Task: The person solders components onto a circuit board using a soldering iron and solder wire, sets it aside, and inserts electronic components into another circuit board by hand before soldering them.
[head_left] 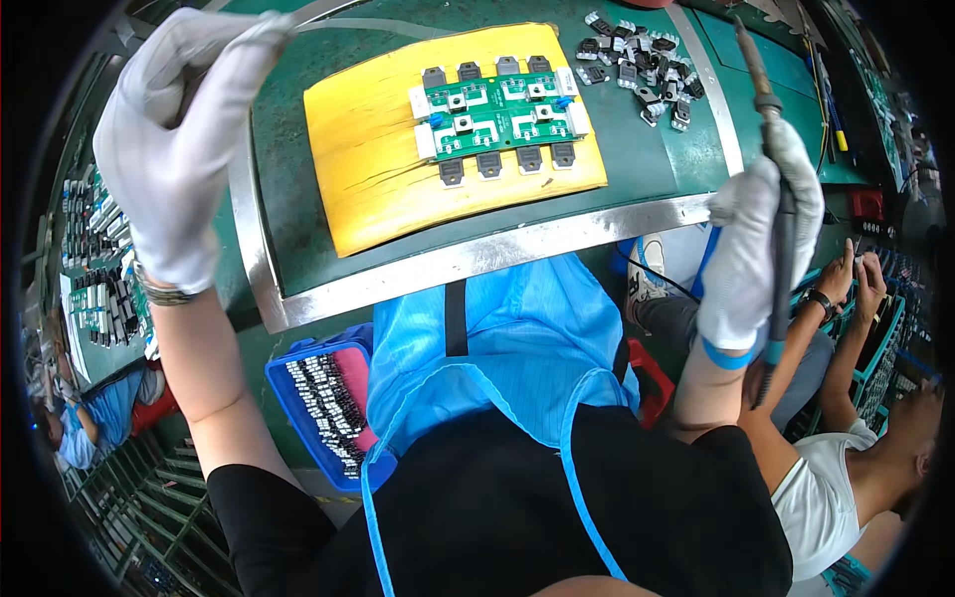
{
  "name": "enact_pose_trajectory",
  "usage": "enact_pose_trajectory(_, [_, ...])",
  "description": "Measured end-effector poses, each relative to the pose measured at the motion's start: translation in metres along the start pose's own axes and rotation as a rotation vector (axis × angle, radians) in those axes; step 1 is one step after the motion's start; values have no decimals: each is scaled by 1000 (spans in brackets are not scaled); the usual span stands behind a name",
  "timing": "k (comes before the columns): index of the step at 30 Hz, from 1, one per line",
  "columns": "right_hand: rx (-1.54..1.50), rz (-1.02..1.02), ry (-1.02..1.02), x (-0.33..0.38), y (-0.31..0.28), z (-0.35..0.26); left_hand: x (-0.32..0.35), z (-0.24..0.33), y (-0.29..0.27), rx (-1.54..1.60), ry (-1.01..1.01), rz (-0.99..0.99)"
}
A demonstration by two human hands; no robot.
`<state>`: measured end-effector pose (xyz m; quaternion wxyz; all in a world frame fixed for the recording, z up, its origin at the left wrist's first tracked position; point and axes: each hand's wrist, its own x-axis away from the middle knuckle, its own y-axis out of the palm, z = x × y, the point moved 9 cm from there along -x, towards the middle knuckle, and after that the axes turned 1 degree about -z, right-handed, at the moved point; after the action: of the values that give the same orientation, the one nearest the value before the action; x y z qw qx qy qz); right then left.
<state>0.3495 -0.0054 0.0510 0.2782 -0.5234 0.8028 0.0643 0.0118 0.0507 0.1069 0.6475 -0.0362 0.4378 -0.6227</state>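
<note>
Head view, looking down past a blue apron. At upper left of the frame, left hand point(174, 139) in a white glove, raised above the surface point(477, 261), fingers curled together around what looks like a thin pale strand, probably solder wire, arching toward upper centre; grip itself hidden, so cannot tell how firmly clamped. At right, right hand point(761, 249), also gloved, clamped on a soldering iron point(779, 214) held upright, tip pointing toward the upper edge, well apart from the work.

At upper centre, green circuit board point(495, 114) lying flat on a yellow pad point(378, 169), black components along its near and far edges, untouched by either hand. At upper right, a loose pile of black parts point(642, 70) on the green mat. At lower left, a blue bin point(323, 403) of small parts below the surface edge. At far right, another person's hands at a neighbouring station.

Judged step: a pause between joints, both tools lifted clear. Next move, as a judgement: bringing iron tip and wire end down together onto one lead of the board, with steady aim and no contact with neighbouring pads.
</note>
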Motion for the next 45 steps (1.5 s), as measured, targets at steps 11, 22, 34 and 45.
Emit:
enact_pose_trajectory(11, [-55, -188, 212, 14, -16, 14, 29, -27, 27, 21, 160, -96])
enact_pose_trajectory(22, [259, -240, -123, 20, 0, -25, 34, -21, 35, -32, 238, -116])
enact_pose_trajectory(34, [528, -336, -391, 34, 18, -49, 34, -25, 42, -2, 221, -108])
enact_pose_trajectory(45, [421, -480, -348, 28, 29, -47, 40, -37, 31, -60, 117, -176])
